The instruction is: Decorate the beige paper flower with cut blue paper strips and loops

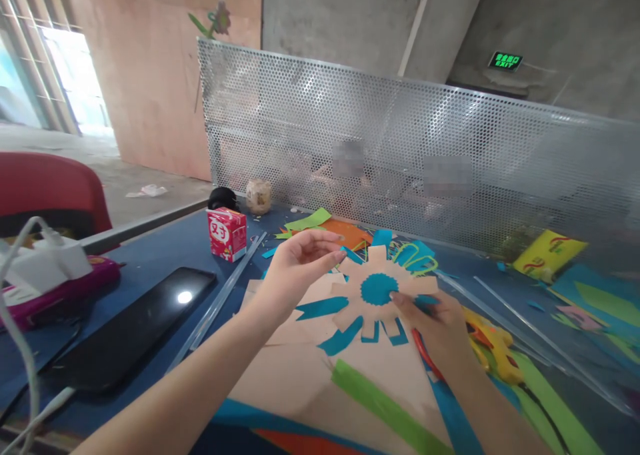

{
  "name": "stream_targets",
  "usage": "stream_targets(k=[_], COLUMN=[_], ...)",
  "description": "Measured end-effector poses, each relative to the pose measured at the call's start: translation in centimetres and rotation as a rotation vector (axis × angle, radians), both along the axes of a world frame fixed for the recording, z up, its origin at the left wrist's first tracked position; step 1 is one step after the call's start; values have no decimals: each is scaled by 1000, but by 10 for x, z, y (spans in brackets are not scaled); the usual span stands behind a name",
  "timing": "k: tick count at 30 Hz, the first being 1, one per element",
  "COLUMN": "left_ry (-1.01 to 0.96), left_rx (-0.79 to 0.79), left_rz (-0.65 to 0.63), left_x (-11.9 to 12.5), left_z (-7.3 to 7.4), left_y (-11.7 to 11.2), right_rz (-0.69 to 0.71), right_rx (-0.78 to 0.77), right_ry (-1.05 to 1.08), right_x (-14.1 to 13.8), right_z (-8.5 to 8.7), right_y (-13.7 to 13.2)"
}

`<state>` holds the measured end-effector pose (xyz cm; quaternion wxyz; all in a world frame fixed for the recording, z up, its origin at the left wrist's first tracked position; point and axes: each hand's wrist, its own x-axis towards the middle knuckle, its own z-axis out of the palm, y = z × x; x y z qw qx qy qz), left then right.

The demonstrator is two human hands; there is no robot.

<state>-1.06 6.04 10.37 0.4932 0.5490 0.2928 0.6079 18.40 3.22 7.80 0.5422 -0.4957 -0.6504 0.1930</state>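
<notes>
A tan paper flower (380,288) with a scalloped blue centre and blue strip petals lies on tan paper sheets (320,368). My left hand (295,268) hovers over its left side, fingers loosely curled and apart, the tips touching the upper left petal; nothing is in it. My right hand (440,328) presses its fingertips on the flower's lower right edge, fingers bent together. Red-handled scissors (425,355) lie under that hand. A yellow glue gun (493,348) lies just right of it.
A black phone (135,321), a white charger (45,261) on a pink case, a red carton (227,233) and clear glue sticks (220,298) lie on the blue table at left. Coloured paper scraps (590,301) lie right. A perforated metal screen (400,148) stands behind.
</notes>
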Motion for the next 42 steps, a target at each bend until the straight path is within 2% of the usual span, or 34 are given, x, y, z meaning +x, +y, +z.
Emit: stream_targets(k=[16,24,30,33,39,42], left_ry=[27,-12,-27,-18,35,70], left_rx=[-16,30,65,165,506,626], left_rz=[-18,-57,-65,-50,-138,-193], left_x=[1,1,1,0,-5,-6], left_z=[-2,-1,0,3,10,14], left_y=[2,1,-2,-9,-29,-36], right_rz=[10,-18,-23,-43,179,231], right_rx=[42,109,152,258,622,772], right_ry=[-87,-68,-98,-92,-109,-135], right_x=[2,1,5,8,13,19], right_z=[0,4,-1,-3,3,5], right_y=[0,0,-1,-2,2,7])
